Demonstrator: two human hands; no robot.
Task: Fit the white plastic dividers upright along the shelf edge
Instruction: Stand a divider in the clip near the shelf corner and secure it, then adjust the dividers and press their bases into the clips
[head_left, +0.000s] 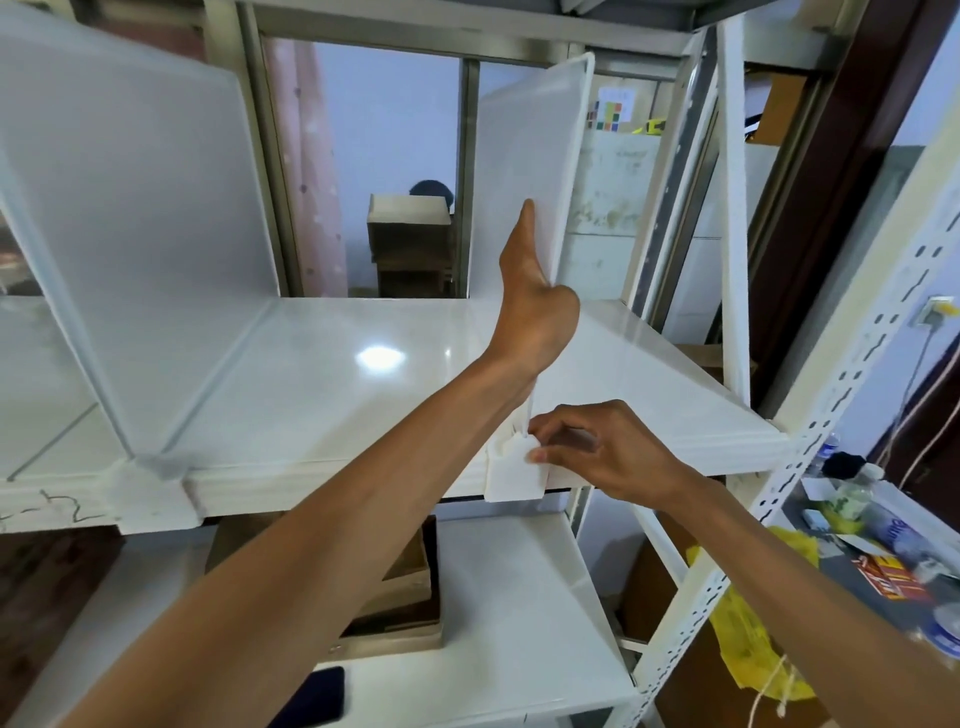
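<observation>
Here | glossy white shelf (374, 364) | right fingers (540, 457) pinching divider (524, 171) clip; left fingers pressed flat

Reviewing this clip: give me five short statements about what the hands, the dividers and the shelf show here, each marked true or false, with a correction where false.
1. The left hand rests flat against the upright divider on the right. True.
2. The right hand is at the white clip on the shelf's front edge. True.
3. The divider on the left lies flat on the shelf. False: it stands upright, seated in its own edge clip.
4. Both hands hold the same divider by its top corner. False: the left hand steadies the panel's side, the right works at the base clip.
5. A dark phone lies on the lower shelf. True.
</observation>
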